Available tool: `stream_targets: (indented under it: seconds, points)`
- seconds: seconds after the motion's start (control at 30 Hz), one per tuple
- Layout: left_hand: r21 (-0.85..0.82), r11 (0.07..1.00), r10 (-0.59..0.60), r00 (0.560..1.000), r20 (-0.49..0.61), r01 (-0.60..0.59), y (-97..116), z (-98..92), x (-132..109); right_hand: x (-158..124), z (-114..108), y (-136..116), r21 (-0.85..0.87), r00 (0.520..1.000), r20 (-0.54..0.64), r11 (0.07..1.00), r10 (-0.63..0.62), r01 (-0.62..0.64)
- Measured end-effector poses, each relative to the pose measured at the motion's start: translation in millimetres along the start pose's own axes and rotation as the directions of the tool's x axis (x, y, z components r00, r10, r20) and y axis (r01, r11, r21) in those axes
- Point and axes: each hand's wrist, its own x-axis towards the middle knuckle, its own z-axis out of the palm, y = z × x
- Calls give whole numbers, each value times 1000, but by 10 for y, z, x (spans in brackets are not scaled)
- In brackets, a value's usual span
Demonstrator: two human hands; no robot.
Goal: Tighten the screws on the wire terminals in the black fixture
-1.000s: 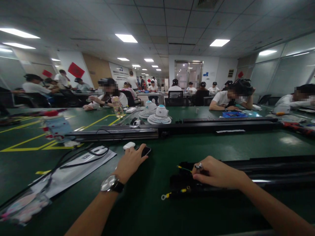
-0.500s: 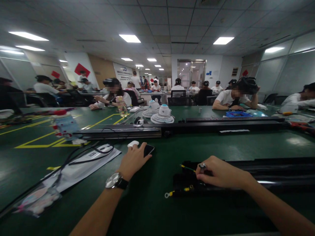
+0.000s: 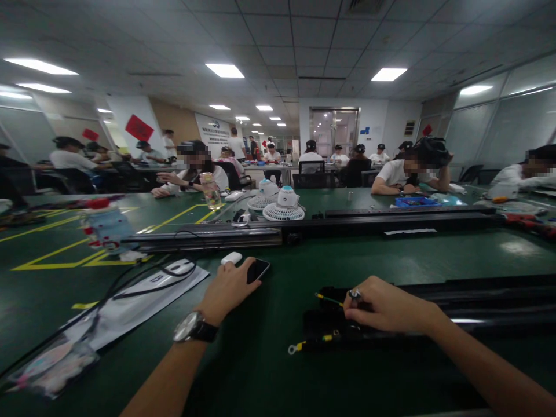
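My left hand (image 3: 229,291), with a wristwatch (image 3: 193,327) on the wrist, rests palm down on the table. Its fingers are apart, the index finger and thumb touching a dark smartphone (image 3: 259,270) that lies flat. Beside the fingertips is a small white case (image 3: 231,258). My right hand (image 3: 382,307) is closed at the end of a long black rail (image 3: 486,307), a silvery ring-like piece at its finger. One green-and-yellow wire (image 3: 330,299) runs up to the fingertips, which hide what they grip. Below, a ring terminal (image 3: 293,349) sticks out from the rail end.
Another long black rail (image 3: 391,223) crosses the table behind my hands, with two white fans (image 3: 284,207) beyond. On the left lie black cables (image 3: 124,278) over a white sheet (image 3: 147,304), and a bottle in a blue cover (image 3: 106,229). Several people sit across the table.
The view has shifted slightly, so the table and its things appear a little farther left and lower. Both hands stay in place against the smartphone and the rail.
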Motion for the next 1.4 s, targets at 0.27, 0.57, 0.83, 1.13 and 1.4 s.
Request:
stream_targets:
  seconds: [0.27, 0.57, 0.83, 1.13, 1.4]
  points:
    - [-63, 998, -17, 1000, 9, 18, 13, -66, -21, 9, 3, -30, 73, 1000, 2, 997, 24, -24]
    - [-113, 993, -17, 1000, 5, 17, 23, -36, -72, -29, 69, 0, 51, 996, 0, 995, 84, -84]
    - [-166, 986, -17, 1000, -4, 16, 10, -40, -79, -39, 81, -16, 61, 996, -26, 995, 84, -82]
    - [-175, 984, -37, 999, 18, 40, 6, -18, -66, -29, 102, 21, 53, 993, -41, 993, 109, -107]
    - [-168, 985, -46, 999, 3, 46, 27, -22, -100, -57, 108, 16, 67, 993, -32, 992, 113, -110]
